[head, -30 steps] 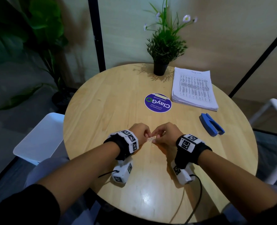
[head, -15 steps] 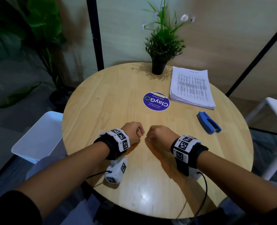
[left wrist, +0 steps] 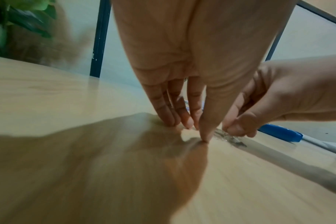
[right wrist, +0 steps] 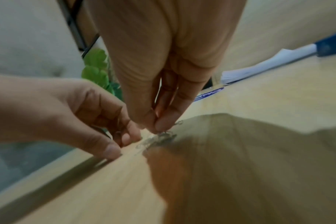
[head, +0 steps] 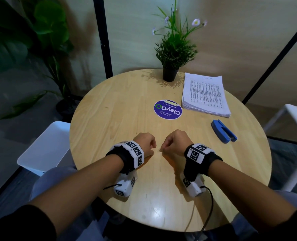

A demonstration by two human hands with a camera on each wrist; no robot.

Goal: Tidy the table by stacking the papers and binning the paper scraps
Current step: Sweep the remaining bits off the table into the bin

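Note:
My two hands sit close together near the middle front of the round wooden table (head: pixel 109 110). My right hand (head: pixel 163 148) pinches small greyish scraps (right wrist: pixel 157 139) between thumb and forefinger, right at the tabletop; a few bits lie loose under it. In the left wrist view the same scraps (left wrist: pixel 230 137) show under the right fingertips. My left hand (head: pixel 153 147) is curled, its fingertips and thumb tip (left wrist: pixel 205 140) touching the wood just left of the scraps, with nothing seen in it. A neat stack of printed papers (head: pixel 205 96) lies at the back right.
A blue stapler (head: pixel 223 131) lies right of my hands. A round purple sticker (head: pixel 167 109) marks the table's middle, and a potted plant (head: pixel 170 73) stands at the back edge. White seats flank the table, one on the left (head: pixel 45 146), another on the right (head: pixel 295 117).
A second ago both hands held a small whitish scrap together. They have since parted slightly and dropped to the tabletop, the right one now pinching at the scraps.

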